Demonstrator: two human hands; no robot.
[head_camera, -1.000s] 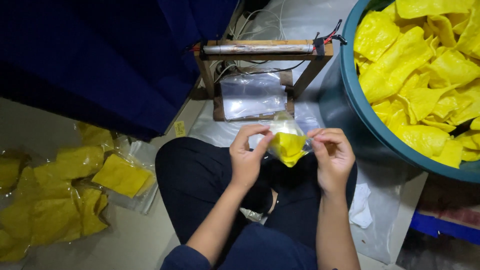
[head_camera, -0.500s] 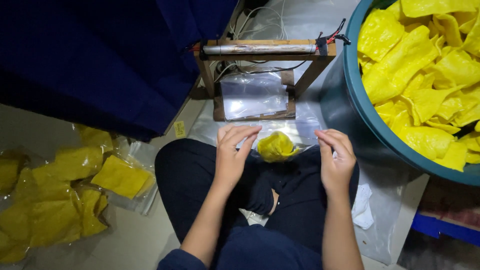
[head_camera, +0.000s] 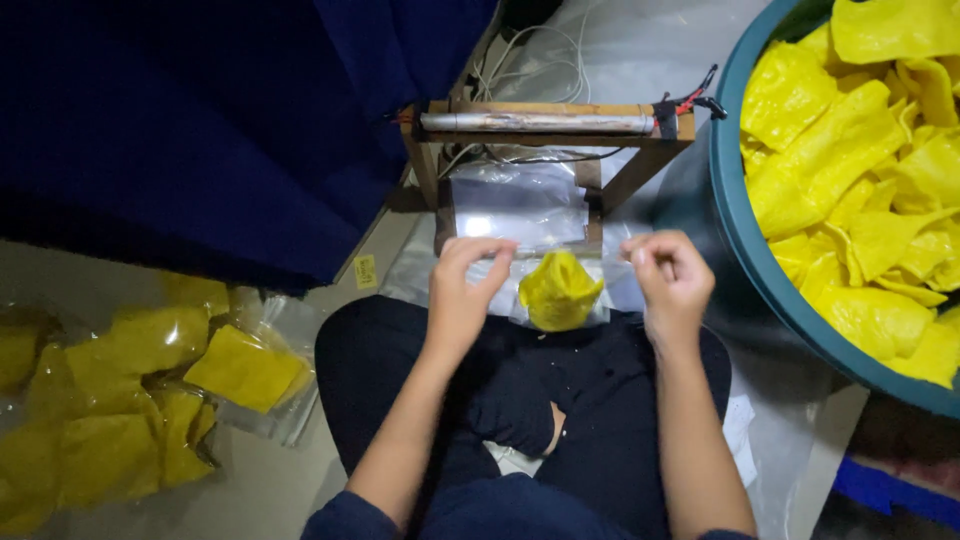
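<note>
dark blue cloth (head_camera: 200, 130) hangs over the floor's upper left. teal tub (head_camera: 745, 250) at the right edge holds loose yellow chips (head_camera: 870, 200). sealed clear packets of yellow chips (head_camera: 130, 390) lie piled at the floor's left edge. wooden frame with a metal sealing bar (head_camera: 540, 123) stands ahead of the seated person's knees, stacked empty plastic bags (head_camera: 515, 200) beneath it. clear bag with yellow chips (head_camera: 560, 290) rests on the lap, just before the frame. left hand (head_camera: 462, 290) pinches the bag's top left corner; right hand (head_camera: 672, 280), fingers curled, pinches the top right corner, stretching the mouth flat.
</note>
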